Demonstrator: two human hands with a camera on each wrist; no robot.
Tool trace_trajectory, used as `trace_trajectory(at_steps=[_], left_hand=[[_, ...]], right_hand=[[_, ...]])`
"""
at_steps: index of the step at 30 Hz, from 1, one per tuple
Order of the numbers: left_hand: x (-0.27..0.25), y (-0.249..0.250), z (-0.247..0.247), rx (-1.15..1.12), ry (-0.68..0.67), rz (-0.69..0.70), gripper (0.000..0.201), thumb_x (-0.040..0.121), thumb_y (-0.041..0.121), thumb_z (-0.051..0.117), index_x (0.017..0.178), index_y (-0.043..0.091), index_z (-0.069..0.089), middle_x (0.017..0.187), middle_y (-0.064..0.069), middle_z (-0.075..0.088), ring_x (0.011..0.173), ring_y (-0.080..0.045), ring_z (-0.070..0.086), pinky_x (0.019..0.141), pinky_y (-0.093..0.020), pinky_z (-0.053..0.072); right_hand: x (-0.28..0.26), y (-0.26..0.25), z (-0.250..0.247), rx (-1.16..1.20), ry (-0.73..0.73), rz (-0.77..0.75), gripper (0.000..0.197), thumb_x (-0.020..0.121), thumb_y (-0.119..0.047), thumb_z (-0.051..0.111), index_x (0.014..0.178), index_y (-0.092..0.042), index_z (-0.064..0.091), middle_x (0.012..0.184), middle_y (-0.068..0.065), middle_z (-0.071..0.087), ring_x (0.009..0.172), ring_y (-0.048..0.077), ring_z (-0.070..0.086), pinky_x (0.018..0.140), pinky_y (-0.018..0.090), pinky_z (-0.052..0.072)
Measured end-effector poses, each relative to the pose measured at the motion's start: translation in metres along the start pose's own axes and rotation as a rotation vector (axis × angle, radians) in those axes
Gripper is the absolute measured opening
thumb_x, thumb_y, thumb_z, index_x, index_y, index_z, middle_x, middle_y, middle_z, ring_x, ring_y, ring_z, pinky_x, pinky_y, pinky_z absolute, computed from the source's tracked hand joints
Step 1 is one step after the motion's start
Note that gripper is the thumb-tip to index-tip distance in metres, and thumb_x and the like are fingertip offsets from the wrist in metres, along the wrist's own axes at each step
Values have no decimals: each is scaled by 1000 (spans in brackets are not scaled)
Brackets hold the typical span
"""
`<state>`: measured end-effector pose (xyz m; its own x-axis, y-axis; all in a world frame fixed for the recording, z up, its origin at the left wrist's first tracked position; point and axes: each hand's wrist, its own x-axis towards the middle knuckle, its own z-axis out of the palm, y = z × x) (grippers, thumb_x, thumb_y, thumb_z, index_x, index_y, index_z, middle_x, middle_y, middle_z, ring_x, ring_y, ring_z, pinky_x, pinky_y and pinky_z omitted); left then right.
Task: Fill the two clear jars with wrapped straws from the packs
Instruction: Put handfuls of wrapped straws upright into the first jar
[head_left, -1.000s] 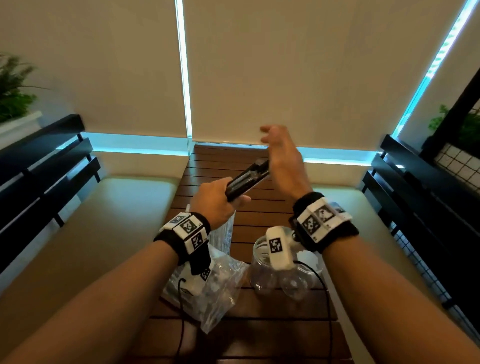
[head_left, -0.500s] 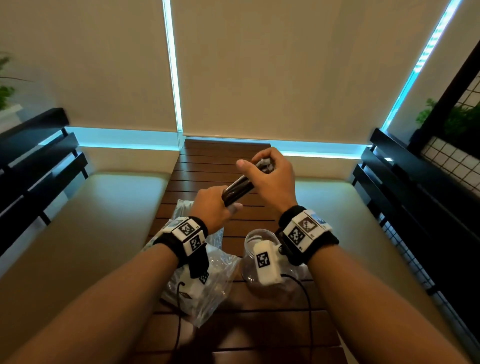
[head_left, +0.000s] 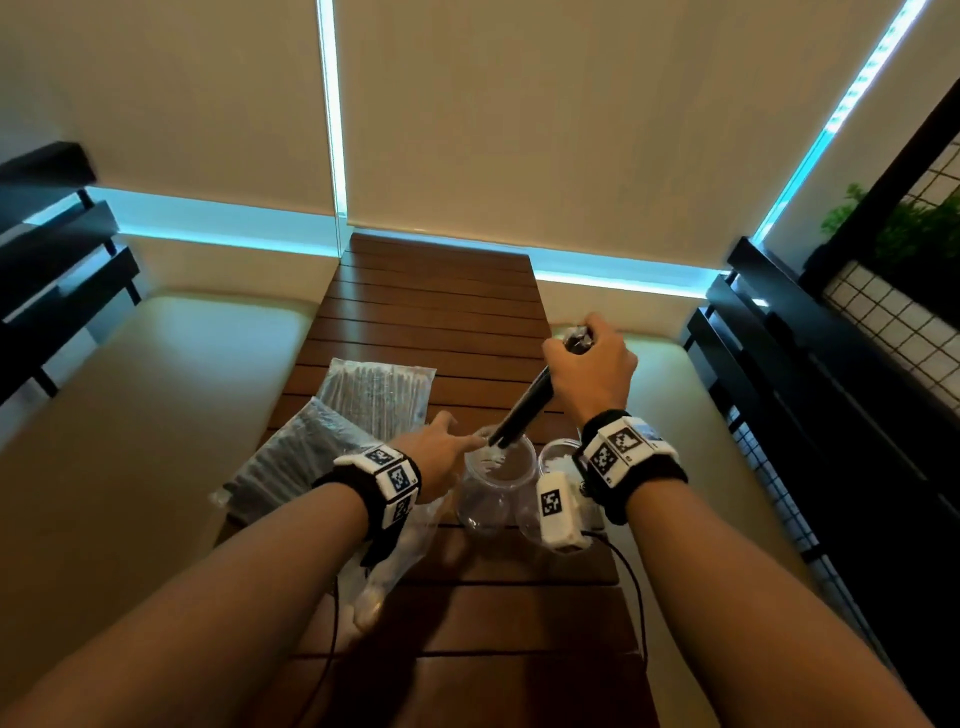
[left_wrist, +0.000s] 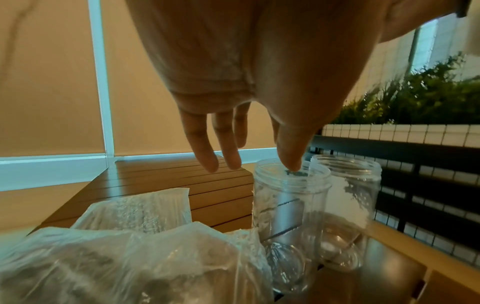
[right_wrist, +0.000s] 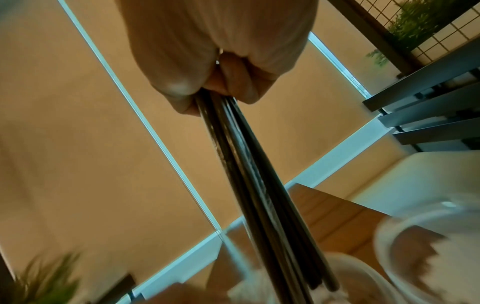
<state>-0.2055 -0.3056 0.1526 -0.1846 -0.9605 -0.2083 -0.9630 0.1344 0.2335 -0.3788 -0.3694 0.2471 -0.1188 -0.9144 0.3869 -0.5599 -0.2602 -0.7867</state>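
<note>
My right hand (head_left: 588, 361) grips the top of a bundle of black wrapped straws (head_left: 523, 406), which slants down to the left. Its lower ends sit at the mouth of the left clear jar (head_left: 491, 493). The right clear jar (head_left: 557, 456) stands touching it, partly behind my right wrist. My left hand (head_left: 457, 442) is open with straight fingers at the left jar's rim. In the left wrist view the thumb reaches the jar (left_wrist: 291, 205) mouth beside the second jar (left_wrist: 348, 205). The right wrist view shows the right hand (right_wrist: 221, 88) curled round the straws (right_wrist: 249, 168).
Two sealed straw packs (head_left: 379, 388) (head_left: 291, 457) lie on the slatted wooden table (head_left: 436, 301) left of the jars. A crumpled clear pack (head_left: 387, 566) lies under my left wrist. Cream bench cushions (head_left: 130, 415) and black railings (head_left: 810, 364) flank the table.
The left hand let go of the straw bundle and dropped to the left jar's rim. The right hand took the bundle alone and tipped its lower end down to the jar mouth.
</note>
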Motion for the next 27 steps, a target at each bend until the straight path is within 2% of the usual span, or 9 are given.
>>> trace_trajectory(at_steps=[3, 5, 9, 15, 17, 20, 22, 24, 27], left_hand=[[9, 3, 9, 48, -50, 38, 41, 96, 26, 52, 137, 30, 50, 138, -8, 39, 118, -29, 53, 94, -42, 50], [13, 3, 15, 85, -72, 45, 32, 95, 29, 53, 126, 22, 61, 126, -9, 46, 113, -29, 54, 91, -43, 51], [18, 2, 21, 154, -55, 80, 29, 95, 28, 58, 122, 20, 63, 115, -9, 50, 100, -27, 59, 87, -41, 53], [19, -2, 18, 199, -74, 114, 31, 95, 25, 56, 123, 15, 64, 118, -8, 58, 110, -25, 58, 90, -40, 52], [18, 0, 15, 221, -81, 125, 29, 95, 23, 56, 121, 14, 64, 121, -8, 58, 108, -25, 59, 90, -40, 52], [19, 3, 16, 212, -71, 130, 32, 95, 20, 55, 125, 13, 61, 123, -8, 58, 106, -26, 60, 89, -40, 53], [19, 4, 19, 208, -54, 137, 33, 95, 20, 54, 127, 13, 60, 124, -9, 57, 105, -26, 61, 88, -38, 53], [18, 5, 20, 206, -23, 147, 31, 96, 21, 52, 125, 13, 61, 123, -9, 58, 105, -26, 61, 85, -35, 51], [14, 4, 18, 143, -18, 144, 35, 98, 27, 51, 130, 15, 58, 130, -9, 56, 111, -26, 59, 91, -36, 49]], right_hand=[[-21, 23, 18, -55, -84, -17, 14, 79, -22, 64, 73, -16, 52, 64, -5, 57, 58, 11, 52, 52, 18, 40], [-34, 40, 32, -136, -168, -18, 15, 83, -24, 63, 75, -17, 52, 64, -5, 57, 57, 9, 52, 49, 14, 36], [-54, 70, 55, -256, -326, 2, 21, 89, -36, 60, 78, -20, 54, 68, -4, 63, 64, 15, 61, 59, 29, 52], [-70, 92, 68, -413, -524, 18, 25, 91, -44, 56, 83, -22, 49, 79, 3, 64, 73, 23, 61, 65, 34, 52], [-72, 92, 68, -480, -547, 19, 33, 90, -54, 53, 87, -21, 48, 84, 4, 64, 77, 26, 62, 67, 38, 54], [-67, 84, 65, -642, -446, -111, 48, 87, -68, 41, 99, -22, 51, 97, 2, 62, 89, 27, 59, 72, 40, 53], [-64, 81, 65, -681, -395, -223, 44, 92, -61, 36, 106, -22, 51, 108, 3, 61, 100, 28, 53, 78, 41, 49], [-67, 82, 66, -746, -456, -282, 36, 96, -49, 33, 109, -22, 52, 114, 5, 62, 104, 29, 50, 85, 45, 42], [-71, 88, 67, -752, -518, -210, 37, 96, -49, 32, 112, -22, 52, 116, 6, 61, 105, 30, 50, 88, 46, 40]])
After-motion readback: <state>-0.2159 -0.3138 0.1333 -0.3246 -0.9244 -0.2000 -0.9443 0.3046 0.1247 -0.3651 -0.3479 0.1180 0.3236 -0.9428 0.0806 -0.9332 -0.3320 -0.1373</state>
